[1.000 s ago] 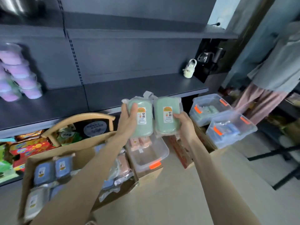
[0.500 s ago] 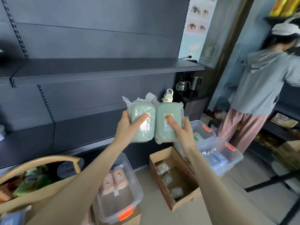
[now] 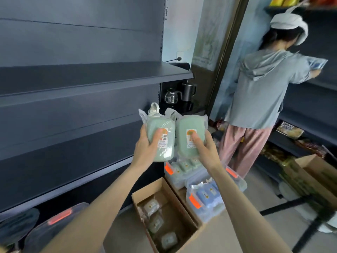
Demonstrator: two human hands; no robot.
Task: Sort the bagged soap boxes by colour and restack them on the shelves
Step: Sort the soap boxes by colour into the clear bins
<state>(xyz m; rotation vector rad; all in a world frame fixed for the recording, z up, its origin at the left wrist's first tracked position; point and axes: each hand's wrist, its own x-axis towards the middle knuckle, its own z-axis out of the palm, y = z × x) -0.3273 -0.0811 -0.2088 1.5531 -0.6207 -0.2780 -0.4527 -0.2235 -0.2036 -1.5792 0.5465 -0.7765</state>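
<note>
- Two bagged soap boxes are up in the air - the left green box (image 3: pixel 155 125) and the right green box (image 3: pixel 187 125) - side by side, their long edges touching.
- Both stand on end, long axis close to vertical, orange-and-white labels facing the camera and the loose bag ends bunched at the top. The left one leans its top a little to the left.
- The left hand (image 3: pixel 145 148) grips its box low down, thumb pressed on the label, fingers wrapped out of sight behind.
- The right hand (image 3: pixel 204 148) does the same - thumb on the label, fingers curled round the far edge.
- The pair hangs in front of the dark shelving, below the upper shelf (image 3: pixel 91 77) and out past the end of the lower shelf (image 3: pixel 63 152).
- Below on the floor: a clear bin of green boxes (image 3: pixel 168 168), a clear bin of blue boxes (image 3: pixel 194 201), and a cardboard carton (image 3: pixel 179 201) holding pale bagged boxes.
- At right, another person (image 3: pixel 260 92) reaches into a second shelf unit.
</note>
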